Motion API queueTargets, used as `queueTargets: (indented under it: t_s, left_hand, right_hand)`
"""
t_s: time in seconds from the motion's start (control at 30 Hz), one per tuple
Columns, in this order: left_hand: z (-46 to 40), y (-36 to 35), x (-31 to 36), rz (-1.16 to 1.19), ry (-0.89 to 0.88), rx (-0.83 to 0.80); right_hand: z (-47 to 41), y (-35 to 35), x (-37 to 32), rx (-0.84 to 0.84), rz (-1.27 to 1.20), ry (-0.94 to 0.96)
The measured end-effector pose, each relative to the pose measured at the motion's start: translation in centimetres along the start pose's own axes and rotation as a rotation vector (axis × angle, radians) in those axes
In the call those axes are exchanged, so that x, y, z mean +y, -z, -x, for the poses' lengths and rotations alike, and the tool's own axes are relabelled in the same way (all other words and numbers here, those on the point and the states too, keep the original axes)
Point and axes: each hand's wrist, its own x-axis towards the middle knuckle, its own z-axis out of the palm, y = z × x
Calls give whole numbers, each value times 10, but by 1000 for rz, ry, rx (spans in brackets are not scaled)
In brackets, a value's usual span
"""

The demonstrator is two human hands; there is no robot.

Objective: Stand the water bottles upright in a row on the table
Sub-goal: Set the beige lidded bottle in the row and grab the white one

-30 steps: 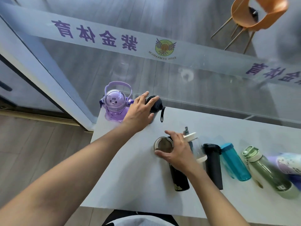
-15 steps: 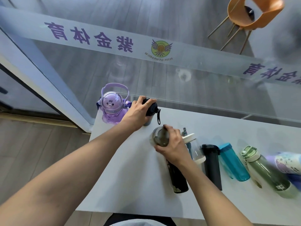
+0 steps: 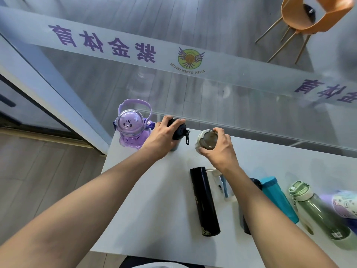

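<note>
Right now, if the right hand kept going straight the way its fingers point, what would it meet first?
The right hand already grips the grey round-lidded bottle; beyond it, probably the black-capped bottle under the left hand, though depth is unclear.

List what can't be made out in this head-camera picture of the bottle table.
- Black bottle, head view: the right forearm covers most of it.
- Clear bottle: largely behind the right wrist; its shape is unclear.
- Purple patterned bottle: cut off by the right edge and blurred.
- Black-capped bottle: the left hand covers its body.
- Cup under the right hand: whether its base touches the table is hidden.
</note>
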Motion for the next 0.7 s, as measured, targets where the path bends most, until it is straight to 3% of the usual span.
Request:
queueTargets:
  t_s: [0.7]
  left_hand:
    - [5, 6, 6, 0, 4, -8]
  right_hand:
    - [-5, -12, 1, -23, 44, -41]
